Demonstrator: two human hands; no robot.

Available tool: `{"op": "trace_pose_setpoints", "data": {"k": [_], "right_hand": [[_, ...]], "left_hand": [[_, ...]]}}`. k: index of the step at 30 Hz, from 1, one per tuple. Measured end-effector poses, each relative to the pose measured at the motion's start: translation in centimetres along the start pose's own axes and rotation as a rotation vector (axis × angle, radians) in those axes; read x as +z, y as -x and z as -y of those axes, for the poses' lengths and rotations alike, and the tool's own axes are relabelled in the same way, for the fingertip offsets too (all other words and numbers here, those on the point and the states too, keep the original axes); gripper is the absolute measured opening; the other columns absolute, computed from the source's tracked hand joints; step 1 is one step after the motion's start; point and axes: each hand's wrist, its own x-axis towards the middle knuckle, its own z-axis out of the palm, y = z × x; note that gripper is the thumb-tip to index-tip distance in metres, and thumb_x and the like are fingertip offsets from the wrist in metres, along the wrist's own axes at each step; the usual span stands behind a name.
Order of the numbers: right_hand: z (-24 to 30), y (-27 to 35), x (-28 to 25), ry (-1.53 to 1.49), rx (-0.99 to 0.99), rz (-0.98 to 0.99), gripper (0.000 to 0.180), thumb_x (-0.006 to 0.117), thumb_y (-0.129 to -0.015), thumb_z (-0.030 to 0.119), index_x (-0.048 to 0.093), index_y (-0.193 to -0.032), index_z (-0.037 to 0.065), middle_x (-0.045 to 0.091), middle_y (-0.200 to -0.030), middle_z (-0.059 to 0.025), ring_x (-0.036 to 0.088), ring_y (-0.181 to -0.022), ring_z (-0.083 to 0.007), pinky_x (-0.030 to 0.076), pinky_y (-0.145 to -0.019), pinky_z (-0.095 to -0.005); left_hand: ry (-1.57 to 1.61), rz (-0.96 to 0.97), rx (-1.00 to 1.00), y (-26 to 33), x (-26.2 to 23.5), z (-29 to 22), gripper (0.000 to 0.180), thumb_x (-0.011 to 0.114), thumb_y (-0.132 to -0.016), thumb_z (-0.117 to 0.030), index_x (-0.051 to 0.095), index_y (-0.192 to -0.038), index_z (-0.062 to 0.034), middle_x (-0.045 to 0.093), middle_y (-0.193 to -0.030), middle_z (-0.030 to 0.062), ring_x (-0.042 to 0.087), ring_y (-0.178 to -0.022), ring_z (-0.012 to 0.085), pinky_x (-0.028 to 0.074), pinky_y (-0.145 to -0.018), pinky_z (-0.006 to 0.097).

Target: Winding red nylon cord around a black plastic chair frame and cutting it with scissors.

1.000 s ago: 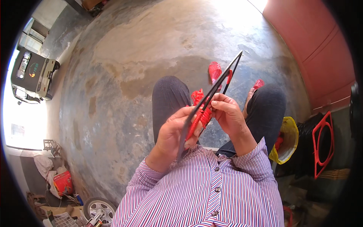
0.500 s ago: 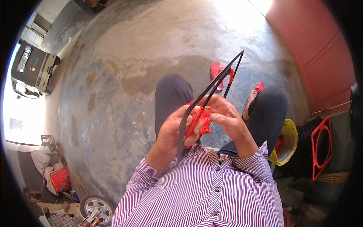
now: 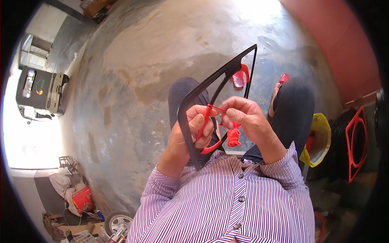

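My left hand grips a black four-cornered frame with a ring inside, held tilted above my lap. Red cord is wound in tight coils round the ring's near-left part, under my left thumb and fingers. More red wrapping covers the ring at its far side and its near side. From the top of the coils a short stretch of cord runs taut to my right hand, pinched between thumb and fingers. A small red bundle of cord hangs just below my right hand.
A yellow-rimmed bag stands at my right, beside a red-wrapped frame and a dark stack. At lower left are a red box, a wheel and clutter. A three-wheeled vehicle is at far left.
The frame has turned so its ring opening shows more. My right hand has drawn the cord out taut from the coils, and the cord bundle now hangs free below it.
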Motion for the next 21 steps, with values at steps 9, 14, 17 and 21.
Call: {"op": "trace_pose_setpoints", "data": {"k": [9, 14, 17, 21], "right_hand": [[-0.2, -0.9, 0.1, -0.231, -0.016, -0.169, 0.024, 0.072, -0.092, 0.023, 0.071, -0.097, 0.000, 0.068, -0.082, -0.0034, 0.059, -0.074, -0.0087, 0.049, -0.069, -0.0236], [-0.3, -0.6, -1.2, -0.199, -0.033, -0.096, 0.022, 0.068, -0.094, 0.020, 0.069, -0.100, -0.001, 0.070, -0.091, -0.0083, 0.066, -0.077, -0.0157, 0.054, -0.072, -0.0296], [-0.4, -0.6, -1.2, -0.189, -0.071, -0.106, 0.021, 0.068, -0.094, 0.019, 0.069, -0.101, -0.001, 0.070, -0.090, -0.0085, 0.065, -0.076, -0.0152, 0.053, -0.070, -0.0289], [-0.7, -0.6, -1.6, -0.122, -0.093, -0.166, 0.020, 0.067, -0.095, 0.018, 0.068, -0.101, -0.001, 0.070, -0.088, -0.0084, 0.066, -0.073, -0.0155, 0.052, -0.069, -0.0275]], "left_hand": [[-0.226, 0.034, -0.092, -2.1, 0.5, 0.0, 0.034, 0.061, -0.098, -0.029, 0.059, -0.104, 0.0035, 0.061, -0.075, 0.0109, 0.046, -0.045, 0.0101, 0.037, -0.042, 0.021], [-0.267, 0.011, -0.108, -3.4, 1.8, -0.1, 0.035, 0.060, -0.099, -0.031, 0.059, -0.100, 0.0031, 0.063, -0.080, 0.0124, 0.055, -0.057, 0.0106, 0.044, -0.050, 0.021], [-0.303, 0.067, -0.186, -4.2, 1.5, -0.3, 0.037, 0.058, -0.099, -0.036, 0.059, -0.099, 0.0016, 0.063, -0.082, 0.0108, 0.057, -0.063, 0.0103, 0.045, -0.052, 0.021], [-0.292, 0.045, -0.197, -4.4, 1.4, 0.4, 0.039, 0.056, -0.100, -0.040, 0.058, -0.096, -0.0009, 0.059, -0.079, 0.0071, 0.054, -0.063, 0.0091, 0.042, -0.051, 0.021]]}}
